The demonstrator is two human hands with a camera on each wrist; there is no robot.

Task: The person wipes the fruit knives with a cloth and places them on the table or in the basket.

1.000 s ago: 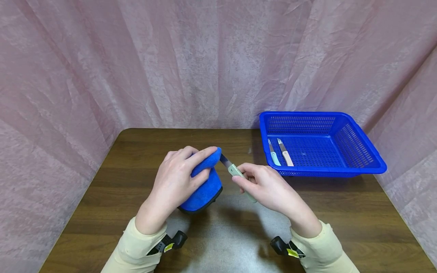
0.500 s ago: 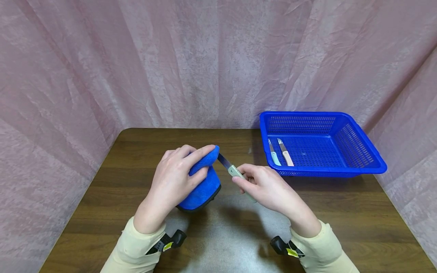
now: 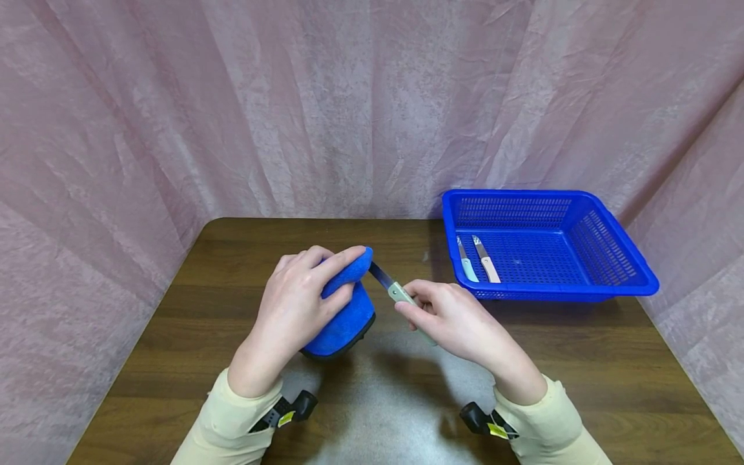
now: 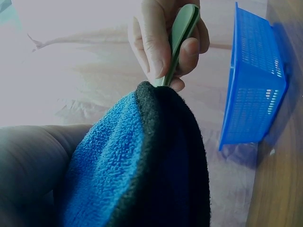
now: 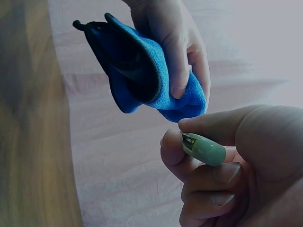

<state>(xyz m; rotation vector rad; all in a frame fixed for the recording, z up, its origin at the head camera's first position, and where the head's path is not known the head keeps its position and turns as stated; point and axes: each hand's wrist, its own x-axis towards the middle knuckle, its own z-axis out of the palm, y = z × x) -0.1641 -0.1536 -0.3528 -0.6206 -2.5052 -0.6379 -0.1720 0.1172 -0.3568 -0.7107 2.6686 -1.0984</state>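
Note:
My left hand [image 3: 296, 294] grips a folded blue cloth [image 3: 345, 326] with dark edging, thumb on the near side. A folding knife [image 3: 398, 292] with a pale green handle is pinched between the thumb and fingers of my right hand [image 3: 453, 316]. Its blade [image 3: 380, 275] points up and left, its tip end hidden at the cloth's upper fold. From the left wrist, the green handle [image 4: 183, 28] rises beyond the cloth's dark edge [image 4: 150, 127]. In the right wrist view the handle's butt [image 5: 210, 151] faces the camera, and the cloth [image 5: 163, 71] hangs in loose folds.
A blue plastic basket [image 3: 581, 292] stands at the back right of the wooden table [image 3: 232, 258]. Inside, at its left end, lie a knife with a light blue handle [image 3: 468, 270] and one with a pink handle [image 3: 489, 270]. A pink curtain [image 3: 349, 116] hangs behind.
My left hand and the cloth have shifted slightly left and up, so a little more of the blade shows. My right hand and the knife have stayed almost still.

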